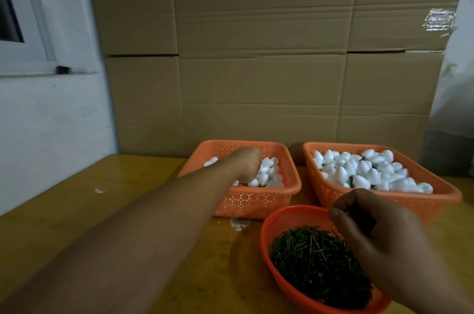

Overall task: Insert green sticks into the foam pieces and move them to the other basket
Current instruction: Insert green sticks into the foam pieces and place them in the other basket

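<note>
Two orange baskets on surface (77, 211): left basket (259, 200) holds plain foam pieces (269, 176), left hand (247, 164) reaching in, grip hidden; right basket (384, 200) heaped, green showing between pieces. Right hand (364, 224) pinches above green sticks (315, 262). Judged midway.

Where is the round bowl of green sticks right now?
In the head view the round bowl sits low and right of centre on the table, just in front of the two orange baskets, under the right hand.
</note>
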